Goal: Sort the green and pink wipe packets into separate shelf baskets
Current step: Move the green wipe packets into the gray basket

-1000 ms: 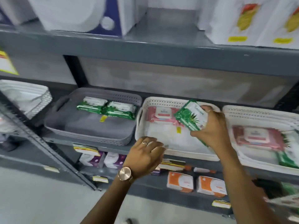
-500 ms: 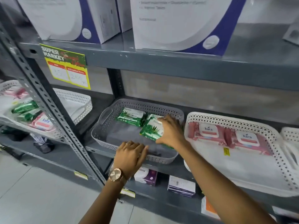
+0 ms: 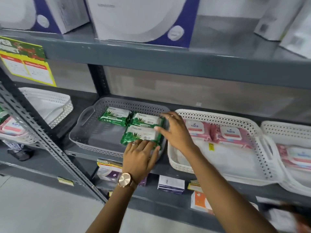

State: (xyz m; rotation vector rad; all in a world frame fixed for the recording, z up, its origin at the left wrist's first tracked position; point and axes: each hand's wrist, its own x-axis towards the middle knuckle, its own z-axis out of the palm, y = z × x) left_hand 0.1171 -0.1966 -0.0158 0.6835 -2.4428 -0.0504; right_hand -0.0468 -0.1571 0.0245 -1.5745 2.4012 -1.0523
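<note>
A grey basket (image 3: 80, 142) on the middle shelf holds three green wipe packets: two at the back (image 3: 114, 116) (image 3: 146, 119) and one in front (image 3: 140, 135). My right hand (image 3: 176, 132) hovers at the front packet's right end with fingers spread and the thumb touching its edge. My left hand (image 3: 141, 157), wearing a watch, lies flat on the basket's front rim against the packet's near edge. To the right, a white basket (image 3: 218, 115) holds two pink packets (image 3: 196, 130) (image 3: 230, 134) along its back.
Another white basket (image 3: 286, 128) at far right holds a pink packet (image 3: 296, 155). Left of a slanted perforated shelf post (image 3: 42, 132) stand two more white baskets (image 3: 50, 105). Large boxes (image 3: 138, 19) fill the shelf above, small boxes (image 3: 170, 184) the shelf below.
My right hand carried the green packet from over the white basket to the grey basket and laid it down in front of the other two. My left hand moved up onto the basket rim.
</note>
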